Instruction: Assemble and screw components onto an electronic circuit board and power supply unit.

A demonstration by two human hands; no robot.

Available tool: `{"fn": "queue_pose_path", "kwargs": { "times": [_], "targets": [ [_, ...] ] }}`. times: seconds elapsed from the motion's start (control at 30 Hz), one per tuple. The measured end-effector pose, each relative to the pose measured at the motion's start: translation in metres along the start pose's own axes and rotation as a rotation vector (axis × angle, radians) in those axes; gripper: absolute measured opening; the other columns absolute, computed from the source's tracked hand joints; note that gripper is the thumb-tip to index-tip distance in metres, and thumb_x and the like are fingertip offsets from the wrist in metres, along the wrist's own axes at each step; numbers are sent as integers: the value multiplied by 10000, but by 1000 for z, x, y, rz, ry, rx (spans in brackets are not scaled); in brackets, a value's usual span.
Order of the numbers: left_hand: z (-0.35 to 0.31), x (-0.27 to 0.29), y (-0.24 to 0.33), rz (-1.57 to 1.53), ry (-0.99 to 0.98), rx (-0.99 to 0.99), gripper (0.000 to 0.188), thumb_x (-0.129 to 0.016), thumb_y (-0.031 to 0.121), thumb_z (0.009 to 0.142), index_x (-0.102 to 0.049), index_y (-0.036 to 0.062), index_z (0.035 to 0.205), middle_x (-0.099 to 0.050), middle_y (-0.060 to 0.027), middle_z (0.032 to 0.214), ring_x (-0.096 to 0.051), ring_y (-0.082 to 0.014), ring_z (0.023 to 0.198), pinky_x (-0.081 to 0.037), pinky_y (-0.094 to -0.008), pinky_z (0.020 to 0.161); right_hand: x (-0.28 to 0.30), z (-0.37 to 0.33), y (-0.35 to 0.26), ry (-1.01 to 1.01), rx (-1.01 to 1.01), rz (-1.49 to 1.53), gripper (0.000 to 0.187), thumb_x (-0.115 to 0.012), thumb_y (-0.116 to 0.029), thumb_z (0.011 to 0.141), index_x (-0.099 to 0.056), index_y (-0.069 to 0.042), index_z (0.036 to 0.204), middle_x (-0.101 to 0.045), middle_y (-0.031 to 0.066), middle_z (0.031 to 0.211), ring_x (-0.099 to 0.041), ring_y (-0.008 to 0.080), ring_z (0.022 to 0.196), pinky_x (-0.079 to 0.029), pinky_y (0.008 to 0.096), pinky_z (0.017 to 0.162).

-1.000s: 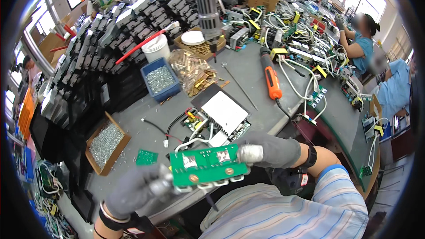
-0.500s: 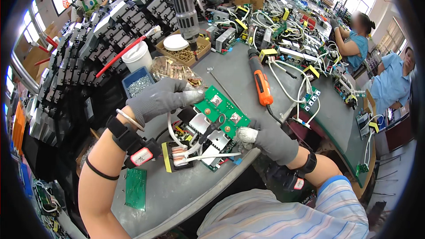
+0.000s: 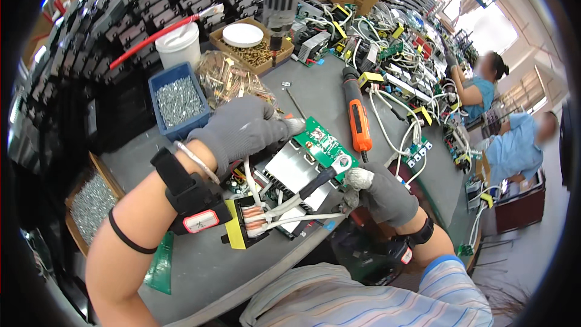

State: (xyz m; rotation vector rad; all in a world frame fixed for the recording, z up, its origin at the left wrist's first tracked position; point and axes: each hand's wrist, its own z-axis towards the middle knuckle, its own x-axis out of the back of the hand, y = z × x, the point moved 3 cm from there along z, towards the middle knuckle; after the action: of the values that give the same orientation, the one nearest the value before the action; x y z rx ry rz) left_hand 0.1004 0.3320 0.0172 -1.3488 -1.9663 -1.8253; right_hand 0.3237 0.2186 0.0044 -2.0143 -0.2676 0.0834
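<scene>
A green circuit board (image 3: 322,142) is tilted above a silver heat sink assembly (image 3: 295,171). My left hand (image 3: 245,130), in a grey glove, pinches the board's far-left end between thumb and fingers. A ring terminal (image 3: 343,162) on a black-sleeved cable (image 3: 317,181) lies over the board's right end. Beside that end my gloved right hand (image 3: 384,192) is closed, its fingertips on the end of a white cable (image 3: 305,219). Both cables run to a yellow-and-copper transformer (image 3: 241,224) at the near left of the assembly. The right fingertips partly hide the cable's end.
An orange electric screwdriver (image 3: 358,115) lies to the right. A hanging driver (image 3: 282,6) is beyond the board. Left stand a blue bin of screws (image 3: 156,100), a white bucket (image 3: 179,45) and stacked black housings (image 3: 145,0). Wired assemblies (image 3: 399,72) crowd the far right, near two people.
The view has shifted and turned. The board is now tilted differently, with the ring terminal over its right end. My right hand has moved from the board's right corner to the white cable.
</scene>
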Motion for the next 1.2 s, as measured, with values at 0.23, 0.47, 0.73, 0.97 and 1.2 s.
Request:
{"fn": "queue_pose_path", "kwargs": {
  "times": [0.23, 0.47, 0.73, 0.97, 1.2],
  "targets": [
    [1, -6, -8, -76, 1, -193, 505, -615, 451, 877, -645, -17, 1063, -666, -121, 853, -605, -155, 749, -474, -304, 691, 2, 5, -5, -9, -9, -47, 355, -591, -307, 874, -629, 45, 885, -592, 73, 647, -608, 168, 598, -483, 278, 613],
    [3, -5, -9, -62, -120, -508, 489, -594, 351, 918, -522, 96, 1329, -643, -154, 1099, -611, -216, 966, -465, -312, 868, 5, 11, 1, -34, -34, 64, 365, -607, -312, 880, -615, 53, 880, -585, 71, 657, -595, 157, 604, -514, 297, 620],
    [14, 1, -1, 137, -258, -538, 575, -596, 323, 910, -400, 148, 1422, -599, -152, 1199, -581, -207, 1066, -440, -328, 938, 11, 15, -3, -155, -117, 0, 382, -634, -346, 866, -628, 32, 817, -608, 68, 659, -604, 150, 614, -474, 269, 601],
    [8, -6, -7, -134, -313, -416, 590, -669, 278, 834, -475, 92, 1359, -613, -142, 1153, -578, -208, 1068, -440, -318, 941, 17, 21, -8, -129, -68, -162, 399, -610, -348, 869, -634, 15, 705, -624, 73, 649, -600, 148, 612, -441, 263, 581],
    [2, -8, -3, -145, -197, -387, 585, -682, 273, 816, -510, 42, 1325, -640, -104, 1132, -595, -165, 1015, -452, -306, 921, 22, 22, 3, -77, -92, -103, 366, -614, -315, 861, -641, 36, 761, -616, 60, 652, -588, 118, 618, -444, 248, 591]
  ]
}}
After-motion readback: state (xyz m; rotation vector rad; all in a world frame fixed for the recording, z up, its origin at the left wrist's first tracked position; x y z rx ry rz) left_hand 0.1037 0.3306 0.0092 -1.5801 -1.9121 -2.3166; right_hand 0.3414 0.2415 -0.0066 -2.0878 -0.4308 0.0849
